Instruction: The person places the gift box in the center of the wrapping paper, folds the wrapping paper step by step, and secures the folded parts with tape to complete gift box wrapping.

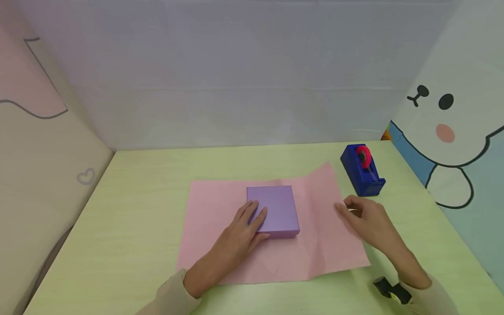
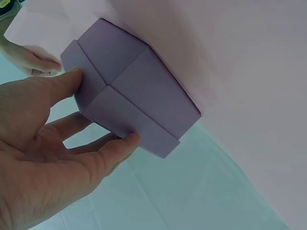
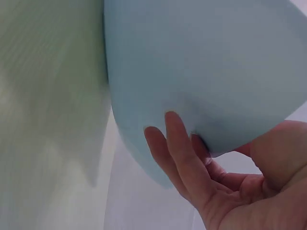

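Purple box (image 1: 275, 212) is set on pink paper (image 1: 214, 210), gripped by the fingers of the left hand (image 1: 236, 238); paper's right edge is raised, pinched by the right hand (image 1: 370, 221). Box not yet covered; tape dispenser (image 1: 356, 175) untouched.

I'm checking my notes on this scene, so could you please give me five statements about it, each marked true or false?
1. The left hand touches the purple box. True.
2. The right hand holds the purple box. False: it holds the right edge of the pink paper.
3. The pink paper lies under the purple box. True.
4. The pink paper covers the purple box's top. False: none covers it.
5. The blue tape dispenser stands beyond the right hand. True.
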`<action>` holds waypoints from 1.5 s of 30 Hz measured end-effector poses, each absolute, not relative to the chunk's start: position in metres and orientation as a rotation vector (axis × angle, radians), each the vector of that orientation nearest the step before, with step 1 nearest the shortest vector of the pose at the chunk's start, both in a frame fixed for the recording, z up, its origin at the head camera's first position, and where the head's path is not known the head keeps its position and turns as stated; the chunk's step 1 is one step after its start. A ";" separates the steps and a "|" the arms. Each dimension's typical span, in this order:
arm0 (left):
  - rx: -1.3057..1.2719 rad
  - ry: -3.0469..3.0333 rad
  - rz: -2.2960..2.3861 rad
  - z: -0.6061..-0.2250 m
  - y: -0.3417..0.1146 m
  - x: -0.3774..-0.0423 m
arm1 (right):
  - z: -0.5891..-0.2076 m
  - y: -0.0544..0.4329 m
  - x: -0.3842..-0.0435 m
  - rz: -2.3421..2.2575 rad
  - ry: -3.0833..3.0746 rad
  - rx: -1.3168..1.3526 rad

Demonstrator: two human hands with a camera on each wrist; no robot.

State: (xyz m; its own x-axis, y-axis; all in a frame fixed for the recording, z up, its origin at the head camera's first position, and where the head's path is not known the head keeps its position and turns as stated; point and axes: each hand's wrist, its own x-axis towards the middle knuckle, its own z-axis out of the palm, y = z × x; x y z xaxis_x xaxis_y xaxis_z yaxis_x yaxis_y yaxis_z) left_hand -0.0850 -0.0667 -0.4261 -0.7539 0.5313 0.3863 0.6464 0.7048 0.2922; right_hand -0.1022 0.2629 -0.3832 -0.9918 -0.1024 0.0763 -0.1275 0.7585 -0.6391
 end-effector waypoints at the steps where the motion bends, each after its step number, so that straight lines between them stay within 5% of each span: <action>1: -0.934 -2.639 -0.604 -0.426 -0.067 -0.085 | -0.382 0.262 -0.102 1.077 -2.900 0.198; 24: -0.930 -2.642 -0.655 -0.427 -0.066 -0.086 | -0.360 0.215 -0.106 1.505 -2.784 0.376; 45: -0.922 -2.667 -0.662 -0.425 -0.068 -0.085 | -0.385 0.168 -0.112 1.475 -2.727 0.529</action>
